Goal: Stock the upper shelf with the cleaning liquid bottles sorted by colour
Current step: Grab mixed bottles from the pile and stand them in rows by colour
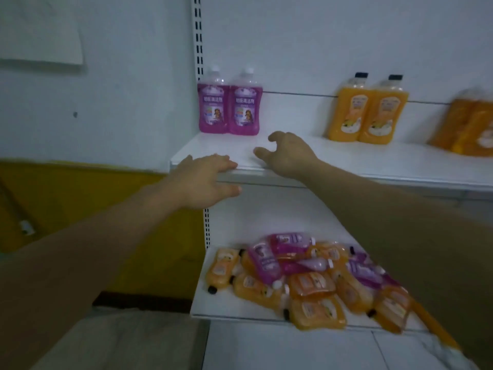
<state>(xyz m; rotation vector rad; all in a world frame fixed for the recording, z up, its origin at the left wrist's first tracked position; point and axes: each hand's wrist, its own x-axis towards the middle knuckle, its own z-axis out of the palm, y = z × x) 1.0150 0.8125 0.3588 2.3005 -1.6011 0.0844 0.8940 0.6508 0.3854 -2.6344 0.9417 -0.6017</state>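
Purple stock placed: two purple bottles [229, 108] stood upright, touching side by side, at the far left end of the upper shelf [373, 161], against the slotted upright [198, 36].
Orange stock placed: two orange bottles [366, 110] stood upright to the right, well apart from the purple pair; further orange bottles [464, 124] at the frame edge were blurred.
Unsorted stock: mixed pile of bottles [306, 279], purple and orange, lay flat on the lower shelf [202, 303], long axes pointing every way.
Left hand [205, 180]: fingers straight, resting on the upper shelf's front lip, holding nothing.
Right hand [289, 153]: loosely curled above the shelf just right of the purple pair, holding nothing.
Governing relation: pile lay below and toward the person from both hands; the right forearm crossed directly over it, so the right hand was judged better placed.
Status: sorting judged early, most stock unshelved.
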